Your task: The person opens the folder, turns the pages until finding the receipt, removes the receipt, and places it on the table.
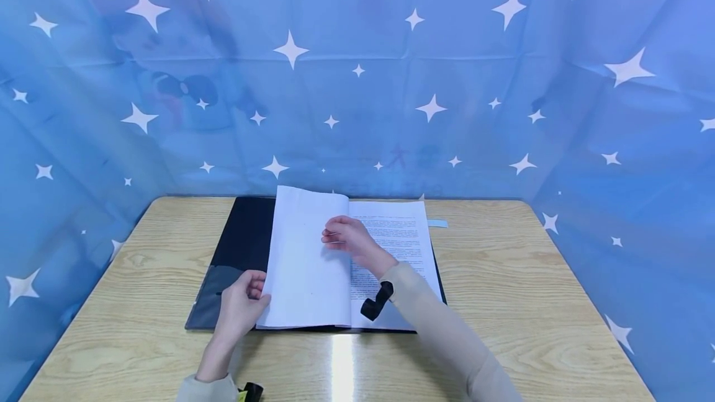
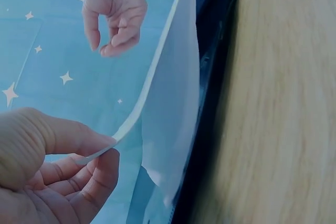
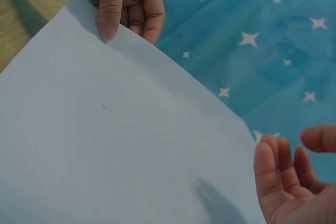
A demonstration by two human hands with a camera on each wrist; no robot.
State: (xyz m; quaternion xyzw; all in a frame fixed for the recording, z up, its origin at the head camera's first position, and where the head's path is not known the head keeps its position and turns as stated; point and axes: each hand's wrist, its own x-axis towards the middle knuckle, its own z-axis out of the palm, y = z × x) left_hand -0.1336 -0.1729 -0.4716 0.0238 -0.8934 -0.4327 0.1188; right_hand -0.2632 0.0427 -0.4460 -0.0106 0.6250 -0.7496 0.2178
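A dark folder (image 1: 248, 231) lies spread on the table, holding a thick set of white sheets. My left hand (image 1: 241, 303) pinches the left edge of the turned stack of blank-backed sheets (image 1: 304, 272); thumb and fingers close on its edge in the left wrist view. Over the upper right of that stack hovers my right hand (image 1: 354, 242), its fingers loosely bent with nothing between them. In the right wrist view the right hand (image 3: 291, 184) is beside the sheet's edge, thumb apart from the fingers. Printed text covers the right-hand page (image 1: 393, 228), partly hidden by the right forearm.
A light blue tab (image 1: 437, 223) sticks out past the folder's right side. Wood-grain table (image 1: 519, 278) surface extends on both sides of the folder. A blue curtain with white stars (image 1: 357, 98) hangs behind and around the table.
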